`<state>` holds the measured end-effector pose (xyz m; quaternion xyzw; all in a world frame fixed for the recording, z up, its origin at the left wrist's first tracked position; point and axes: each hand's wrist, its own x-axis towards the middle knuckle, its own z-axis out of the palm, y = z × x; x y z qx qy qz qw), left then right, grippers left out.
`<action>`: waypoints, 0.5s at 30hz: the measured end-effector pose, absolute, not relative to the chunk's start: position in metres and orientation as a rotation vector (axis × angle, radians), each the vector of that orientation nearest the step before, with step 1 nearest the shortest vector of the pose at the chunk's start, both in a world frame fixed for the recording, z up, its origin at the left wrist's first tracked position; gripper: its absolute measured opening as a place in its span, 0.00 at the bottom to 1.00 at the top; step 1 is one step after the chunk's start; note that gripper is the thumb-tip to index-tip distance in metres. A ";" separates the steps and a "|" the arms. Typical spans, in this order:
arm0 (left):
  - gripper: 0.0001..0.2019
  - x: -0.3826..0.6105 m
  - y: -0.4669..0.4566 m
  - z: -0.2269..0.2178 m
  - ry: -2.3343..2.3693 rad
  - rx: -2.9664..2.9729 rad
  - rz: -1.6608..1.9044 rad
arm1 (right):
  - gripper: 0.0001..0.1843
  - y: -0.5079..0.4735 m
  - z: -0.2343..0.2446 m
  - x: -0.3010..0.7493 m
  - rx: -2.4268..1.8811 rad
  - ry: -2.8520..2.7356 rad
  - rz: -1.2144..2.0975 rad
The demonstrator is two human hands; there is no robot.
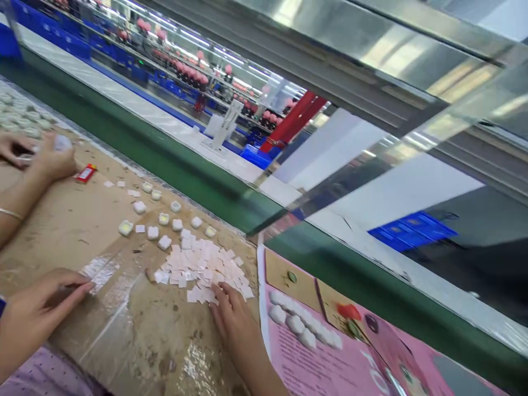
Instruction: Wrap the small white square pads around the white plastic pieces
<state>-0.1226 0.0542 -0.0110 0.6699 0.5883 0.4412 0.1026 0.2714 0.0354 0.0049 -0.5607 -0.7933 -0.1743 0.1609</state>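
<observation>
My left hand (49, 311) is low at the left, above the plastic-covered tabletop (152, 335). Its thumb and forefinger are pinched together, and whatever lies between them is too small to make out. My right hand (239, 324) rests its fingertips on the near edge of a loose heap of pale pink paper squares (206, 261), the fingers slightly apart. No square shows clearly in its grasp. Beyond the heap stand several small white cube-like pieces (153, 233), some with a yellowish middle, such as one piece (126, 228) at the left.
Another person's hands (53, 159) hold a whitish object at the far left, near many pale pieces (25, 118). A red packet (86, 173) lies close by. On the right is a pink printed sheet (297, 363) with photos. A green belt (198, 187) runs behind, under a metal frame (371, 66).
</observation>
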 end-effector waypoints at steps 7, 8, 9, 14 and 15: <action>0.09 -0.133 0.047 -0.007 1.662 1.920 1.361 | 0.27 0.034 -0.027 0.272 -1.686 -2.312 -0.540; 0.09 -0.134 0.047 -0.010 1.654 1.919 1.355 | 0.27 0.031 -0.027 0.273 -1.701 -2.315 -0.548; 0.09 -0.134 0.049 -0.012 1.649 1.921 1.346 | 0.26 0.030 -0.027 0.273 -1.716 -2.312 -0.560; 0.19 -0.133 0.087 -0.014 1.593 2.010 1.197 | 0.19 0.032 -0.026 0.266 -1.770 -2.250 -0.645; 0.22 -0.132 0.099 -0.013 1.575 2.034 1.153 | 0.19 0.033 -0.026 0.264 -1.776 -2.241 -0.659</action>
